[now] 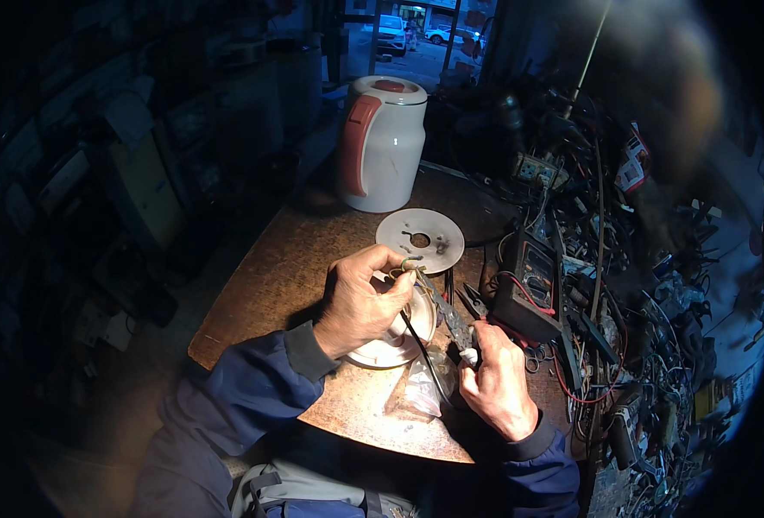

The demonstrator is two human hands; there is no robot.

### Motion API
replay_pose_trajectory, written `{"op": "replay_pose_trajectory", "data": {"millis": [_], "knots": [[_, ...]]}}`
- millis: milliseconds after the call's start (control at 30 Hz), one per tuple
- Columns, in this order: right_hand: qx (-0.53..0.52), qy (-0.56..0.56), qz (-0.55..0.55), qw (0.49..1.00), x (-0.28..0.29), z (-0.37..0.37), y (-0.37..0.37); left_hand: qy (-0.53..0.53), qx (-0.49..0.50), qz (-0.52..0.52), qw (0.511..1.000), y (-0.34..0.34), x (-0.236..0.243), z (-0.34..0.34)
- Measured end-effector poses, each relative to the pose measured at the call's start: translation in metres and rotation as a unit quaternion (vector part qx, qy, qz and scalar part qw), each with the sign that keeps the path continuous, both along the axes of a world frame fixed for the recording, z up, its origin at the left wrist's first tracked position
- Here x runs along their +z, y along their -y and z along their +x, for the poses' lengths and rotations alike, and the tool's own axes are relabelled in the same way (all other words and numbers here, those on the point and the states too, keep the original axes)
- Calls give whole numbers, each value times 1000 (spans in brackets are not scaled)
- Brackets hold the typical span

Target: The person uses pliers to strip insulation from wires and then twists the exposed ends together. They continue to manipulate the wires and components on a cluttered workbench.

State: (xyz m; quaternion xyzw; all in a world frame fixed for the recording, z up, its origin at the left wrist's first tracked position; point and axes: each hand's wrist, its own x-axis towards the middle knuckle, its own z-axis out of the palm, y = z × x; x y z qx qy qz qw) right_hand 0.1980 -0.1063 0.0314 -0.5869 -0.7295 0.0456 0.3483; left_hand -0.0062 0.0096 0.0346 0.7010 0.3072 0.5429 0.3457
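My left hand (360,298) is closed in a pinch on a thin wire (413,259) with a green end. My right hand (498,380) is wrapped around a long, worn grey metal tool (449,315); its exact kind is unclear. The tool's far end reaches up close to my left fingertips. Below my left hand lies a round white base (382,356), partly hidden by that hand, with a black cord (425,352) running across it. Just beyond my hands a flat white disc (438,255) with a centre hole and dark marks rests on the table.
A white kettle (391,164) with a pink handle stands at the far side of the worn wooden table (265,293). A clear plastic bag (423,393) lies near the front. To the right are pliers (474,302), a dark multimeter (529,276) and heaped cables.
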Motion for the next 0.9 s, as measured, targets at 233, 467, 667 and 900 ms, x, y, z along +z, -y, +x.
{"op": "replay_pose_trajectory", "data": {"millis": [233,467,667,900], "knots": [[3,6,26,1000,-4,2,-2,36,-51,-58,996,1,6,-2],[-18,8,17,1000,3,1,-3,40,-91,-116,988,-8,7,-9],[-27,-2,13,1000,0,1,-3,49,-91,-145,984,-10,4,-8],[-29,2,13,999,0,1,-3,29,-91,-138,986,-11,3,-9]]}}
